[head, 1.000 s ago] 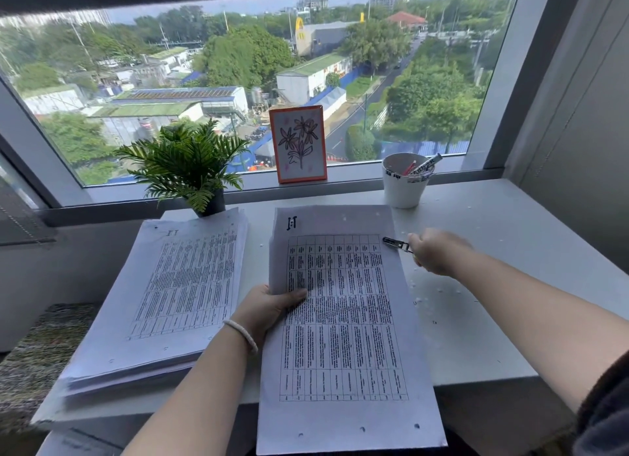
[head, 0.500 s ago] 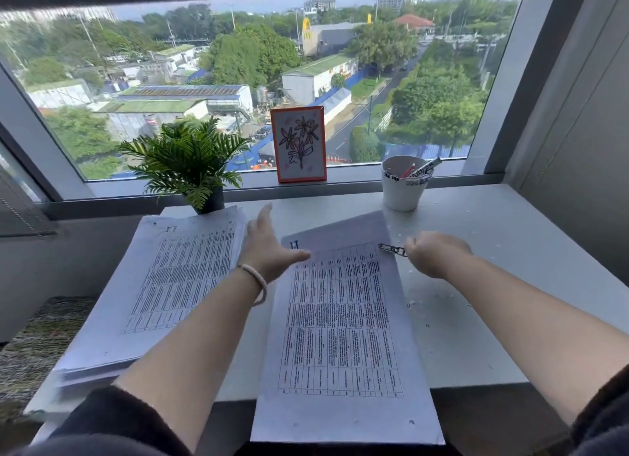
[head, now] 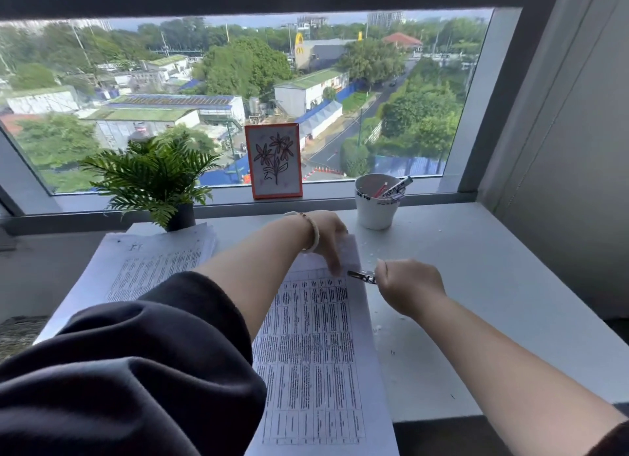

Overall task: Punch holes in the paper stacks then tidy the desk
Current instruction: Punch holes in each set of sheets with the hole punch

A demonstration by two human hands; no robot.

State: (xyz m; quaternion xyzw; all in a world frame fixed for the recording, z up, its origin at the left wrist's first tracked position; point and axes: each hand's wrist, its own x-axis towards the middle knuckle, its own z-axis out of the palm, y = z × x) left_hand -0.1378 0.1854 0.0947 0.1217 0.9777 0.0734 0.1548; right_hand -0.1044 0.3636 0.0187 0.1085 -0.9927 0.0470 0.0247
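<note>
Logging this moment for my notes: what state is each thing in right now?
Left hand: fingertips pressing the paper's far end.
Right hand: grips the hole punch, at the paper's right edge.
Near paper stack: flat, overhanging the desk's near edge.
Left paper stack: flat, untouched.
Cup: upright, holding pens.

our left arm reaches forward across our body, left hand (head: 325, 237) turned down with fingers pointing downward. our right hand (head: 406, 287) is curled in a fist, forearm extended.
</note>
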